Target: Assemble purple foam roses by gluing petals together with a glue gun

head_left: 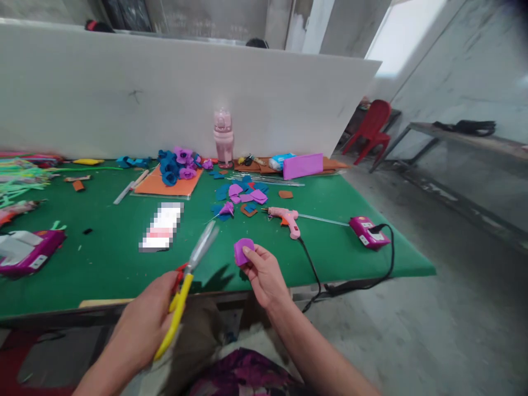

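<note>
While the left hand (144, 324) closes its grip round the yellow handles of a pair of scissors (187, 280), blades blurred and pointing up toward the centre of the frame, the right hand (264, 275) pinches a small purple foam piece (242, 251) between thumb and fingers, just right of the blade tips and above the near edge of the green table (107, 258). The foam piece and the blades stand apart.

Judged from this arrangement, the cut would go best if the foam were held near its edge with the fingertips kept clear of the blade path, the piece being turned into the blades rather than the scissors swung around it; short bites suit so small a shape.

At centre right lies a pink hot-glue gun (286, 219), its black cord running off the table edge, and a magenta power strip (368, 232) sits further right. Cut purple and blue foam petals (243, 195) are scattered above centre; finished foam roses (177, 165) rest on an orange sheet, with a pink water bottle (223, 137) against the white partition (124, 93). A red plastic chair (371, 129) stands at upper right.

No writing can be read: the labels on the power strip are too small, and a white item left of centre is pixelated.
</note>
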A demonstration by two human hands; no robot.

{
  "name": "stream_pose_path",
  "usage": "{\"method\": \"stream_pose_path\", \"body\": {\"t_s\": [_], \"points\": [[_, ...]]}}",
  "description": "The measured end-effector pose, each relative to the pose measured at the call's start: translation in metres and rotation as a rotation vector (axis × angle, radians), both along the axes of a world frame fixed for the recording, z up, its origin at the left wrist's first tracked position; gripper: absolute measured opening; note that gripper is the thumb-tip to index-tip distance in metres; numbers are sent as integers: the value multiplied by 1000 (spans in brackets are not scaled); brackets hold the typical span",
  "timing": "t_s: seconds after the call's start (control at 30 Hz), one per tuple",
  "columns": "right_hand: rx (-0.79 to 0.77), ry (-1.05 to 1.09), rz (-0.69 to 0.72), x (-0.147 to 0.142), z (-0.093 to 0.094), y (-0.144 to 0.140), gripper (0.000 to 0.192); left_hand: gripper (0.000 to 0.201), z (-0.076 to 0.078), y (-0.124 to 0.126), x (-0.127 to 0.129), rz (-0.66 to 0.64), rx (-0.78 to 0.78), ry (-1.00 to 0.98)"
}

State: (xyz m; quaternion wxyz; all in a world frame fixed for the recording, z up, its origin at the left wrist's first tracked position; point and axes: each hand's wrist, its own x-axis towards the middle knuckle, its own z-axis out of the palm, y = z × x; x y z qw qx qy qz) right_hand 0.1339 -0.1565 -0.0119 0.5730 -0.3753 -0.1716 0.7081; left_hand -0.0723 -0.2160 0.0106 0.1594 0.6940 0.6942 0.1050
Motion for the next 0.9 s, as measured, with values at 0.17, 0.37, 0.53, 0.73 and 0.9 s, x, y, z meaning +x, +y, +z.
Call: {"method": "stream_pose_path", "body": {"t_s": [0.17,0.37,0.53,0.73,0.9], "points": [[79,33,-66,0,7,-5,19,29,22,2,34,-199,-87,102],[120,12,-70,1,8,-6,15,32,25,8,45,-257,-199,232],[142,-13,-69,2,9,-6,14,31,31,8,53,-287,-212,275],[174,-63,-61,1,8,-8,13,28,32,9,54,-292,-219,291],[178,-41,-63,2,5,-7,12,30,31,9,54,-305,-211,289]]}}
